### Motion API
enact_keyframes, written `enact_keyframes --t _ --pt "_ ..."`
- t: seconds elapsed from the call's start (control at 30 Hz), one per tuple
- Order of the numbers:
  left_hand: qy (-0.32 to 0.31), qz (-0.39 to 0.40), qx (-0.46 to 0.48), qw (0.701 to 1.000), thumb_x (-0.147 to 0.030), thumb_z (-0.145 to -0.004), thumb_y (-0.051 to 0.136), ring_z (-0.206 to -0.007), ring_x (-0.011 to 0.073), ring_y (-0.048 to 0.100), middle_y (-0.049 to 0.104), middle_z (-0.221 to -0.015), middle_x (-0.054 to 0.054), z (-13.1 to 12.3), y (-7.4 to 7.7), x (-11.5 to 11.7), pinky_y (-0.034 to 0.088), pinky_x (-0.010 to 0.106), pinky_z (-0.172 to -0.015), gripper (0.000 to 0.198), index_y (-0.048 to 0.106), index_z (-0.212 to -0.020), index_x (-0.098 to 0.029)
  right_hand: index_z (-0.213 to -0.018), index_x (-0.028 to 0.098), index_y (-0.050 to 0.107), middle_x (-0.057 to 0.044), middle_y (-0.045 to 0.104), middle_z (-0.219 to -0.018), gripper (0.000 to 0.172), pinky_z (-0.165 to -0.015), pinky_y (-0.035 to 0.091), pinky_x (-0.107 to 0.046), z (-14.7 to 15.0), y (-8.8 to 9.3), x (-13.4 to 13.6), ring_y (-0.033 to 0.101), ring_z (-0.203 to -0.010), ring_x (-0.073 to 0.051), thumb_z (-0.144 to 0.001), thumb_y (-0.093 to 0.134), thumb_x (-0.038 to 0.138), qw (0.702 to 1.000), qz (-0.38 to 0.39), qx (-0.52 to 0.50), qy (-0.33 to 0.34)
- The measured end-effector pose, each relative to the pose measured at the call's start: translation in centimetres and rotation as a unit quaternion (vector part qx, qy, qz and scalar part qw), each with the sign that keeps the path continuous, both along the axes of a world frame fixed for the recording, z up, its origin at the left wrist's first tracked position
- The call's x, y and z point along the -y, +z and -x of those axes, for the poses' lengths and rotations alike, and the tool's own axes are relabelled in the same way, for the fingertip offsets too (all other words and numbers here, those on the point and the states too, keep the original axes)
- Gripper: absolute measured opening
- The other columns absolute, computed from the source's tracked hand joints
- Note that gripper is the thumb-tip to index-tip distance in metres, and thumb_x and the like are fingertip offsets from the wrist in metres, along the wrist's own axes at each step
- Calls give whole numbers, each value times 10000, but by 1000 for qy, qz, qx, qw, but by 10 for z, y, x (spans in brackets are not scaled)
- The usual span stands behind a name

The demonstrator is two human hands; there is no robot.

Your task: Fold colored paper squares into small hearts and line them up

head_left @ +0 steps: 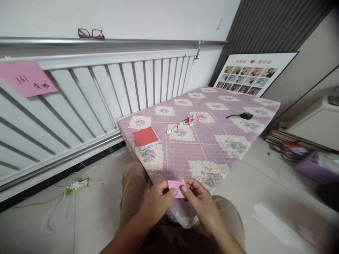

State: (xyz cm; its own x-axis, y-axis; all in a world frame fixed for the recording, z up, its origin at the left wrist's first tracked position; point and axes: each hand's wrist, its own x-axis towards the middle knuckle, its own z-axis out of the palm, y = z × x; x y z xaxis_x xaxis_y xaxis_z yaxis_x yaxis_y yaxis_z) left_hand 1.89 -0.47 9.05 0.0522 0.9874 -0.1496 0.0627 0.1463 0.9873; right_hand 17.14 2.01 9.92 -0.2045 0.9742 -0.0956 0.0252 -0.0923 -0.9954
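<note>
A small piece of folded pink paper is pinched between my two hands, just above the near edge of the table. My left hand grips its left side, thumb on the front face. On the right side, my right hand presses with its thumb, fingers curled behind. Farther up the cloth lies a row of small folded paper pieces in green, pink and red. To their left rests a stack of square paper with a red sheet on top.
A purple floral cloth covers the table. A black object with a strap lies at its right. A white radiator runs along the wall, with glasses above it. A power strip and cables lie on the floor at left.
</note>
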Motion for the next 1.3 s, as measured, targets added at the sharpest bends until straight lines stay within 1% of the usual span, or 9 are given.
enact_keyframes --t 0.27,0.47,0.57,0.67,0.8,0.93,1.0,1.1,1.3 --pt "-28 -1 -35 999 -215 -796 558 -798 192 583 685 -875 47 -1 6 0 419 270 -712 212 696 -945 -153 -668 190 556 55 429 -564 380 -525 320 -227 0 -6 -7 363 -539 -96 -746 648 551 1000 18 -10 -22" --pt "-28 18 -78 996 -219 -775 550 -643 144 494 594 -680 7 -1 -4 -2 352 247 -602 125 633 -719 -145 -682 190 548 60 430 -572 352 -519 297 -223 1 -16 -10 351 -544 -93 -759 650 517 998 38 -26 -32" --pt "-20 14 -76 997 -224 -774 538 -603 130 461 543 -619 -12 -3 -15 -3 332 242 -580 140 582 -662 -152 -688 193 521 67 429 -572 368 -504 287 -219 5 -24 -12 344 -526 -87 -750 642 535 994 72 -55 -54" --pt "-13 53 -47 997 -227 -782 517 -573 124 465 547 -615 -17 -6 -32 -3 339 240 -567 136 579 -690 -150 -687 191 505 64 434 -572 372 -500 293 -220 5 -34 -20 352 -518 -88 -760 615 539 994 103 -39 -12" --pt "-34 105 -61 992 -227 -794 512 -575 122 498 594 -672 -3 0 -60 -1 366 234 -567 138 616 -767 -139 -681 183 532 36 497 -621 310 -540 344 -230 -4 -49 -37 433 -581 -112 -797 555 469 991 52 103 72" --pt "16 38 -162 986 -165 -783 539 -800 157 581 651 -866 20 14 -78 -8 432 259 -753 209 634 -970 -166 -683 185 546 13 558 -647 229 -574 388 -241 -10 -62 -55 499 -608 -129 -823 475 351 959 -31 254 126" --pt "27 -10 -225 974 -142 -803 523 -889 166 582 651 -948 29 18 -79 -17 430 277 -831 229 622 -1005 -184 -693 188 555 6 587 -660 196 -587 395 -245 -9 -66 -62 527 -619 -135 -824 460 298 941 -62 303 140" --pt "-25 -71 -334 939 -134 -816 535 -960 181 560 635 -978 28 14 -75 -34 418 302 -883 198 624 -976 -211 -697 193 577 0 611 -670 155 -607 388 -255 -5 -69 -67 546 -637 -145 -810 481 240 927 -82 338 141" --pt "-105 -82 -496 858 -268 -848 587 -937 214 548 605 -964 42 -3 -68 -54 423 334 -835 130 630 -961 -223 -741 197 613 -37 619 -766 136 -693 400 -300 -4 -71 -68 560 -739 -182 -827 508 203 899 -133 404 106"
